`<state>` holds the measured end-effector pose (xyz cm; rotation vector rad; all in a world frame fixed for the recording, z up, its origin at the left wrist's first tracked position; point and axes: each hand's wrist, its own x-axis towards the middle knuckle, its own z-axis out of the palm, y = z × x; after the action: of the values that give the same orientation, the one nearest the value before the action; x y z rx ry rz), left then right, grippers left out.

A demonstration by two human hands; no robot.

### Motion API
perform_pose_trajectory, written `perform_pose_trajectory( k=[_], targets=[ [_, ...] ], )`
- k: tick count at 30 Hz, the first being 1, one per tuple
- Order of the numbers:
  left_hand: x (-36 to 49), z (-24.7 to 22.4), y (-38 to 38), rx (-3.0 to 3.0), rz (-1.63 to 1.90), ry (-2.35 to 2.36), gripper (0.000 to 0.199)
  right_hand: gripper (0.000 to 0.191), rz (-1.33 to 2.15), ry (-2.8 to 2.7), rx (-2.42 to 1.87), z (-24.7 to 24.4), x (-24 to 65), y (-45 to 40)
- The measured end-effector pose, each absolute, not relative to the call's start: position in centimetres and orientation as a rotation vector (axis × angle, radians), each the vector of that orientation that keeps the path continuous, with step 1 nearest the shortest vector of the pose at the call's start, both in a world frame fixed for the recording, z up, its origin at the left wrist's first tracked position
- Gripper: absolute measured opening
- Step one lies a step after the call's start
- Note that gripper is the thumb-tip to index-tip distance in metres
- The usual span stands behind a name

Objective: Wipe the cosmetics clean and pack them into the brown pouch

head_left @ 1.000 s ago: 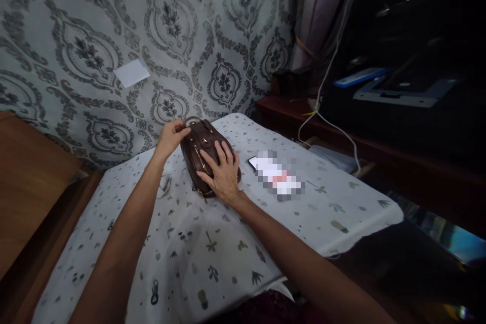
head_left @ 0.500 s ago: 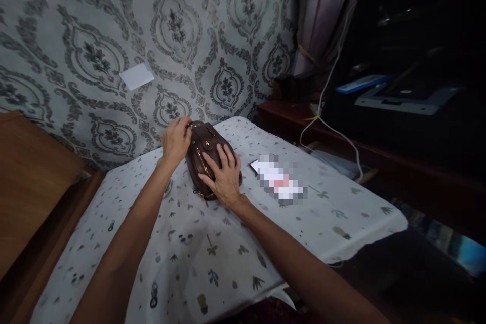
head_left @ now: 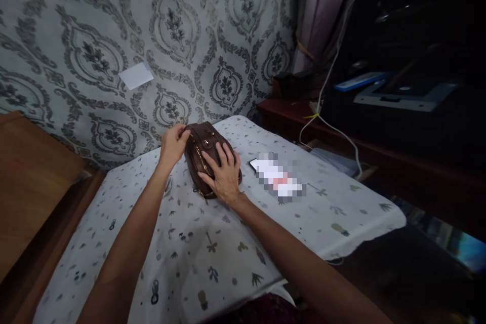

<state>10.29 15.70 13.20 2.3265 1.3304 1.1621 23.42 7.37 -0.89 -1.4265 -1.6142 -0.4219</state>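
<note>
A brown leather-like bag with gold zips and small metal fittings lies on the cloth-covered table. Spread across its near right part, my right hand lies with fingers apart, pressing on the top. At the far left edge of the bag, my left hand has its thumb and fingers drawn together in a pinch. Whatever sits between those fingertips is too small to make out. To the right of the bag is a phone with a lit, blurred-out screen.
A patterned wall with a pale card on it rises behind the table. Brown wooden furniture stands at the left. A white cable hangs by a dark shelf at the right, where a blue-edged object lies.
My left hand has shifted slightly down along the bag's left edge, its thumb now lower. My right hand stays in place on the bag.
</note>
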Motion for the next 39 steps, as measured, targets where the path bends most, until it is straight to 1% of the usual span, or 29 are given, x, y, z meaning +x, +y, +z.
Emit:
perform_pose_trajectory(
  k=[6,14,20,24,28,35,39],
  targets=[
    [11.1,12.3,14.4,2.351,1.273,1.363,0.02,0.056,-0.426,-1.615,-1.428,-0.8,23.4,7.3],
    [11.3,11.4,13.4,2.333,1.313,1.387,0.023,0.057,-0.428,-1.63,-1.436,-0.9,23.5,7.3],
    [11.8,11.9,12.5,2.367,1.211,1.402,0.024,0.058,-0.424,-1.63,-1.44,-1.0,23.4,7.4],
    [12.7,12.6,12.3,2.524,1.093,1.505,0.023,0.059,-0.453,-1.619,-1.433,-1.0,23.4,7.4],
    [14.3,13.0,12.9,2.701,1.06,1.454,0.034,0.059,-0.437,-1.619,-1.428,-1.0,23.4,7.4],
    [16.2,13.0,14.8,2.542,0.971,1.335,0.019,0.058,-0.406,-1.64,-1.448,-0.8,23.5,7.3],
    [16.5,12.9,14.6,2.486,1.045,1.431,0.015,0.059,-0.395,-1.652,-1.464,-0.9,23.5,7.3]
  ],
)
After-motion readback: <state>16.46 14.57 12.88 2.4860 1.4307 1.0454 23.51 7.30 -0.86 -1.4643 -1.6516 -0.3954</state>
